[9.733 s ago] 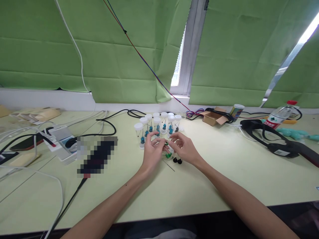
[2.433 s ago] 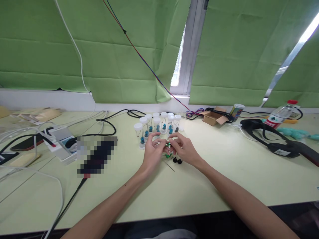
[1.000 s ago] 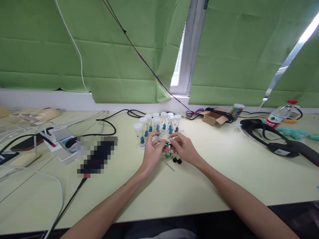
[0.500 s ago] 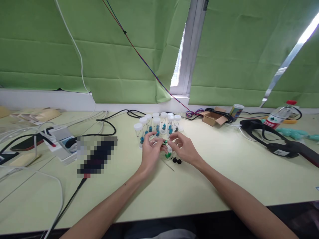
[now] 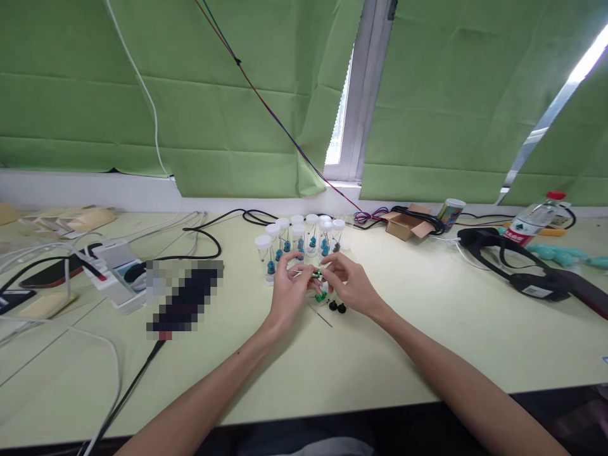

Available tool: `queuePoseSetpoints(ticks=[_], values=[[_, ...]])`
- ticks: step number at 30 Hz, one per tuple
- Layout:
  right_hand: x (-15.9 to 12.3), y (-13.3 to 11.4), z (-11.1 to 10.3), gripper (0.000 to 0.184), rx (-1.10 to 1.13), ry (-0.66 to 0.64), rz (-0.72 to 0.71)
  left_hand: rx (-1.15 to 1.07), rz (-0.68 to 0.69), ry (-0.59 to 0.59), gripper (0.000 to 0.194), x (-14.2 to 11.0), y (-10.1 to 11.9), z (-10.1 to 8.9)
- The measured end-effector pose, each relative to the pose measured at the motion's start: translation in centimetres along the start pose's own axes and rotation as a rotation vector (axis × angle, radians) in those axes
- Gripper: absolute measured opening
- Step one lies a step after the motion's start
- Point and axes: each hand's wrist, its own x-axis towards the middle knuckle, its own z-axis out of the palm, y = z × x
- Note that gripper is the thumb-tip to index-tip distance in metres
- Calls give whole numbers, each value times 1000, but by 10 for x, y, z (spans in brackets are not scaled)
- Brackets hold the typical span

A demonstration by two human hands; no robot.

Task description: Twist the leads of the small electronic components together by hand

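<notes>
Between my fingertips is a small green part [image 5: 316, 275] that seems to sit on a thin rod; its exact kind is too small to make out. My left hand [image 5: 293, 285] pinches it from the left, and my right hand [image 5: 349, 282] meets it from the right with thumb and finger together. Just below lie more green pieces [image 5: 321, 296], partly hidden by my fingers. Two black round pieces [image 5: 337, 307] and a thin metal rod [image 5: 325, 316] rest nearby on the table. Behind my hands stand several clear tubes with white caps [image 5: 264, 242], holding blue parts.
Cables and a white box [image 5: 118, 278] spread over the left side, beside a pixelated dark object [image 5: 187, 301]. At the back right are an open cardboard box [image 5: 406, 225], a can [image 5: 450, 215], a bottle [image 5: 529, 221] and a black headset [image 5: 532, 282]. The table [image 5: 361, 373] ends near my body.
My right fingers have shifted slightly at the green part, which now shows a little differently between my fingertips. Everything else stays in place.
</notes>
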Motion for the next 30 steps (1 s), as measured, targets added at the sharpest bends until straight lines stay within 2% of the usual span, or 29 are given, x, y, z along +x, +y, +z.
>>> queuePoseSetpoints(ticks=[6, 13, 22, 30], values=[[0, 0, 1, 24, 3, 18, 16, 0, -21, -32, 41, 1, 1, -1], [0, 2, 1, 27, -14, 20, 45, 2, -23, -6, 41, 1, 0, -1], [-1, 2, 1, 25, -78, 5, -1, 2, -6, 1, 41, 2, 0, -3], [-1, 4, 4, 22, -2, -3, -6, -12, -9, -12, 40, 0, 0, -1]])
